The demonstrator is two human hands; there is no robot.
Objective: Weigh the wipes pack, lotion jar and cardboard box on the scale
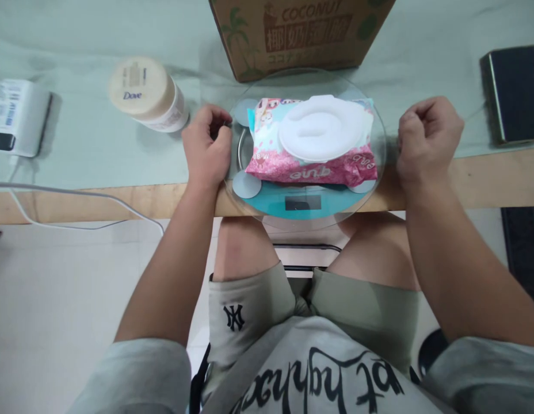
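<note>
A pack of wet wipes (312,172), pink and pale blue with a white plastic lid, lies on a round glass scale (267,205) at the table's front edge. The scale's small dark display faces me and its front rim juts past the edge. My left hand (206,144) rests at the scale's left rim with fingers curled in and nothing visible in them; whether it touches the glass I cannot tell. To the right of the scale, my right hand (428,138) is closed in a fist, apart from the wipes.
Behind the scale stands a cardboard box (301,40) with coconut print. A Dove jar (150,95) is left of my left hand. Farther left lies a white device (23,118) with a cable (90,195) hanging over the edge. A dark box (517,95) sits at the right.
</note>
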